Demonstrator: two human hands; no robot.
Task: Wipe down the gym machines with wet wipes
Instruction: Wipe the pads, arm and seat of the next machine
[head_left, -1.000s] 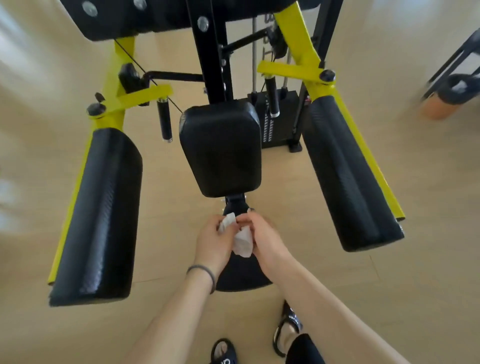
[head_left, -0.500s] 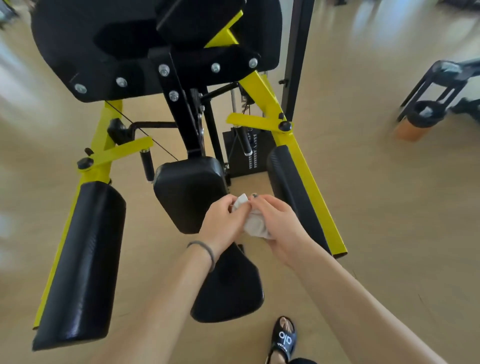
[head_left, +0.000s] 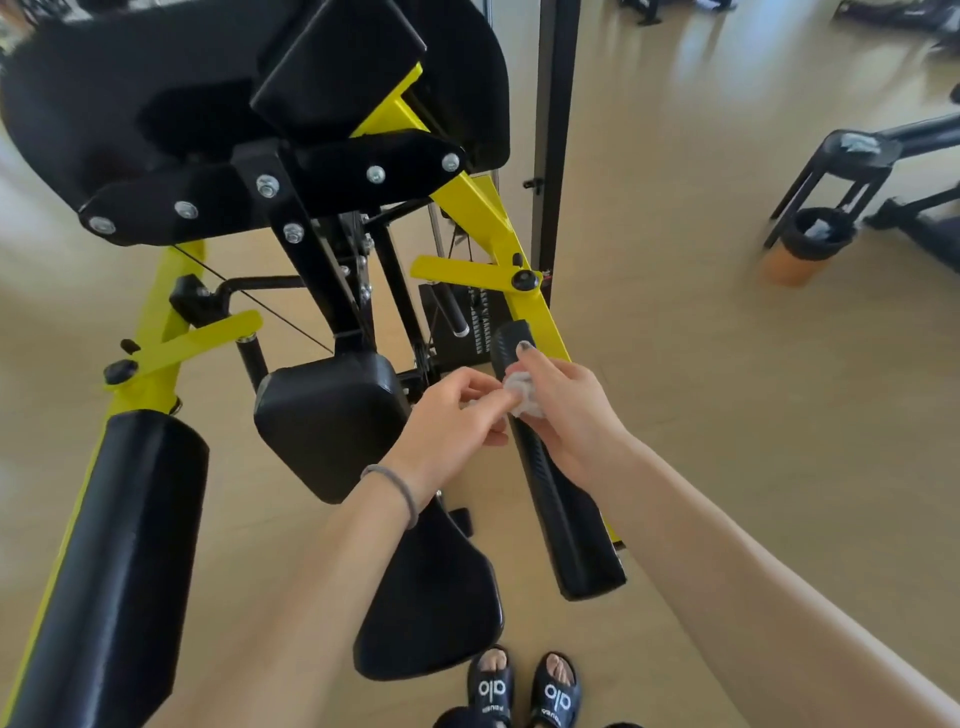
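A yellow and black gym machine (head_left: 483, 208) stands in front of me. My left hand (head_left: 452, 415) and my right hand (head_left: 566, 410) meet over the upper end of its right arm pad (head_left: 566, 525). Both hands pinch a crumpled white wet wipe (head_left: 522, 392) between them. The left arm pad (head_left: 119, 561) runs along the left side. A black chest pad (head_left: 327, 421) sits in the middle, with the black seat (head_left: 431, 603) below it.
A black upright post (head_left: 553, 135) rises just right of the machine. An orange bin with a black liner (head_left: 805, 249) stands on the floor at right under another machine's black frame (head_left: 862, 161). My sandalled feet (head_left: 524, 686) are near the seat.
My view has lifted and swung right, so the machine looks closer and further left. Both hands moved with the wipe from above the seat to the right arm pad.
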